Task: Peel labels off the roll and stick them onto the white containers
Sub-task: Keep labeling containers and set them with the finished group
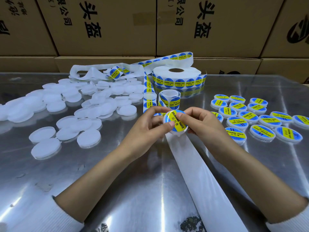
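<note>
we see even, cool overhead light; glare streaks the shiny table (150, 190), washing out the white lids (70, 104). wide-angle bending curves the boxes (100, 27) at the edges; focus stays sharp centrally.

Packing or warehouse workstation. Stacked brown cardboard cartons (107, 25) printed with black Chinese characters wall the back. Reflective sheet-metal worktable (117, 181) carries a bulk white roll of blue-and-yellow "SOLDERING PASTE" labels (177, 77), a heap of unlabelled white round plastic containers (93, 104), rows of labelled ones (260, 121).
</note>
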